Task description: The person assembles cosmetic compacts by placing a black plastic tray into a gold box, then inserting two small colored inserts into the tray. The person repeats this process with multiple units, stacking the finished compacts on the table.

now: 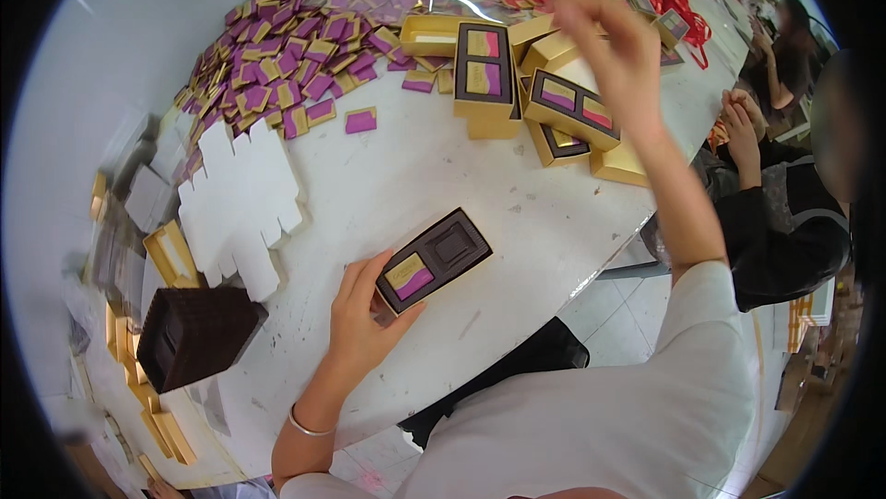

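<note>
My left hand [360, 324] grips a small gold box with a dark two-part insert [454, 248], held tilted above the table. One compartment has a purple-and-gold wrapped piece [408, 279] in it; the other is bare. Up at the right, my right hand [604, 42] is raised over a pile of gold boxes. Its fingers are smeared by motion, and I cannot see whether they hold anything. Below and left of it, a filled box [480, 111] with two wrapped pieces tops a stack, and another filled box [574, 122] leans nearby.
A large heap of wrapped pieces [277, 65] covers the far left of the white table. Nearer stand stacked white card cut-outs [242, 204] and a stack of dark inserts [198, 337]. Red ribbon [681, 0] lies far right. Another person's hands [740, 120] are at the right.
</note>
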`<act>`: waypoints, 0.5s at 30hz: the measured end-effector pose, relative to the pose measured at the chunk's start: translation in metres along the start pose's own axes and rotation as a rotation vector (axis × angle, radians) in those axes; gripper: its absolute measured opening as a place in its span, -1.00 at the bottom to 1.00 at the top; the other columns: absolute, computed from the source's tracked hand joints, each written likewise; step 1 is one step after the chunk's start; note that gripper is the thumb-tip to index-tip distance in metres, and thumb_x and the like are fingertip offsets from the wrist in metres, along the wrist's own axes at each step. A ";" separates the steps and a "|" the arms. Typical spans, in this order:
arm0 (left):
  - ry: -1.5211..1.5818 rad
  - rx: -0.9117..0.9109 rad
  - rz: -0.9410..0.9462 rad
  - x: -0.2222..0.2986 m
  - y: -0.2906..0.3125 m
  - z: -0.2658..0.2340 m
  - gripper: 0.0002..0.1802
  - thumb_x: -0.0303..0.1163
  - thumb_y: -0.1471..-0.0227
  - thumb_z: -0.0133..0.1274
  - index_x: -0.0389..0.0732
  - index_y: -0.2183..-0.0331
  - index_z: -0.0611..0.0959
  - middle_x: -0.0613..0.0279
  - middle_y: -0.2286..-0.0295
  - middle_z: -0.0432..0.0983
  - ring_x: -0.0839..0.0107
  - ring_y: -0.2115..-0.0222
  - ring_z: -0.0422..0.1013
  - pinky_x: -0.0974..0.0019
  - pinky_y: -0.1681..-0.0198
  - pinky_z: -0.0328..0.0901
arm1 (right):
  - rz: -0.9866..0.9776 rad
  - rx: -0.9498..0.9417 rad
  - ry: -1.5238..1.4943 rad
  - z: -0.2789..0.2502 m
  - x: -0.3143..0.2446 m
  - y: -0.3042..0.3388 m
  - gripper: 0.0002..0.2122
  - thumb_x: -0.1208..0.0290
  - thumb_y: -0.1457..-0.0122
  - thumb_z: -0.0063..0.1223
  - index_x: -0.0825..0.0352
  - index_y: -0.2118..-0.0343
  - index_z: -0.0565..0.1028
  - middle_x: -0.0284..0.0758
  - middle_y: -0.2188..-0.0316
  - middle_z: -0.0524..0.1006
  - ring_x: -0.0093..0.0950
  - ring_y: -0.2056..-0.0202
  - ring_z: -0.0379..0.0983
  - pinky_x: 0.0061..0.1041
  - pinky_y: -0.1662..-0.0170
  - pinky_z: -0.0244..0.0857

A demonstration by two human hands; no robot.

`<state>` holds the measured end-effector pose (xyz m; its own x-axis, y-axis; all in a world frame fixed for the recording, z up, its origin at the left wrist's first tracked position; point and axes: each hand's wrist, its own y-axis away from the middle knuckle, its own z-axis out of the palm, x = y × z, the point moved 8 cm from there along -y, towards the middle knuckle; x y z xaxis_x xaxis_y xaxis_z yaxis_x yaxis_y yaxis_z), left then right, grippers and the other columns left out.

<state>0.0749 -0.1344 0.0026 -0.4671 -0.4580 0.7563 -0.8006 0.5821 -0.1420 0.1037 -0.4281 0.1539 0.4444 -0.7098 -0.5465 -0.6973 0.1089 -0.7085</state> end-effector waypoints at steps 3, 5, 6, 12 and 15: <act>-0.008 -0.013 -0.040 -0.002 -0.003 0.002 -0.27 -0.36 0.30 0.34 -0.26 0.03 0.42 0.11 0.20 0.37 0.38 0.37 0.40 0.44 0.46 0.32 | 0.167 -0.213 0.297 -0.008 0.132 -0.053 -0.77 0.35 -0.09 0.08 0.43 0.29 0.52 -0.36 0.50 0.53 -0.66 0.44 0.40 -0.64 0.34 0.29; -0.021 0.001 -0.020 -0.003 -0.002 0.000 -0.25 -0.33 0.32 0.35 -0.27 0.03 0.42 0.10 0.18 0.36 0.38 0.37 0.40 0.44 0.46 0.32 | 0.422 -0.469 0.437 0.015 0.208 -0.056 -0.72 0.27 -0.04 0.13 0.44 0.35 0.54 -0.32 0.54 0.53 -0.58 0.49 0.40 -0.57 0.38 0.29; -0.024 0.004 -0.004 -0.002 -0.003 0.001 -0.24 -0.32 0.33 0.36 -0.28 0.03 0.42 0.10 0.17 0.36 0.38 0.36 0.41 0.44 0.46 0.32 | 0.430 -0.520 0.498 0.027 0.247 -0.057 -0.69 0.23 -0.02 0.15 0.44 0.37 0.54 -0.29 0.56 0.52 -0.52 0.52 0.41 -0.52 0.39 0.30; 0.008 -0.004 0.052 -0.004 -0.003 0.000 -0.21 -0.37 0.36 0.36 -0.31 0.02 0.41 0.07 0.17 0.37 0.42 0.38 0.39 0.50 0.51 0.27 | 0.329 -0.581 0.589 0.088 0.306 -0.083 -0.63 0.14 0.08 0.15 0.44 0.44 0.55 -0.08 0.50 0.53 -0.24 0.41 0.50 -0.30 0.31 0.35; 0.020 0.009 0.079 -0.004 -0.003 0.001 -0.20 -0.41 0.38 0.36 -0.32 0.02 0.40 0.06 0.18 0.37 0.44 0.38 0.39 0.52 0.52 0.26 | 0.250 -0.613 0.719 0.090 0.289 -0.088 -0.72 0.27 0.07 0.10 0.46 0.46 0.54 -0.02 0.44 0.54 -0.16 0.37 0.50 -0.26 0.31 0.35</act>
<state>0.0788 -0.1350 -0.0002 -0.5215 -0.3974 0.7550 -0.7648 0.6101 -0.2071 0.3439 -0.5801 0.0181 -0.0628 -0.9927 -0.1029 -0.9867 0.0772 -0.1431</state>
